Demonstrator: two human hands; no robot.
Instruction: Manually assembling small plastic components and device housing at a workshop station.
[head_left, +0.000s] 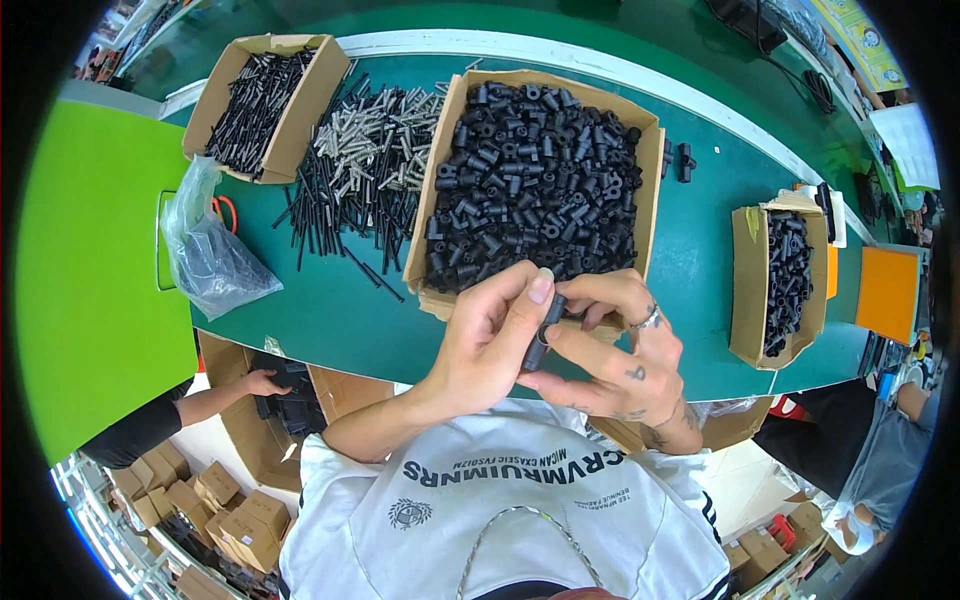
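Head view looks down on a green counter (330,310) where a person stands at its near edge, both hands raised just above that edge. Left hand (490,335) pinches a short black cylindrical part (543,335) between thumb and fingertips, and right hand (610,350), a ring on one finger, closes its fingers around the lower end of the same part, so both hands hold it together. Just beyond the hands, touching the near edge of the counter, sits a large open cardboard box (447,150) heaped with similar black parts. Toward the far left corner lies a smaller box of thin black rods (255,100), with a loose pile of black and silvery rods (370,160) spread between the two boxes, and a crumpled clear plastic bag (210,250) at the left edge. Near the right edge stands a narrow box of black pieces (785,280). Another person's hand (262,382) reaches into a carton below the left end of the counter. As I judge it, the grip is only fingertip deep, so a slip could drop the part off the near edge, or knock it back among its look-alikes.
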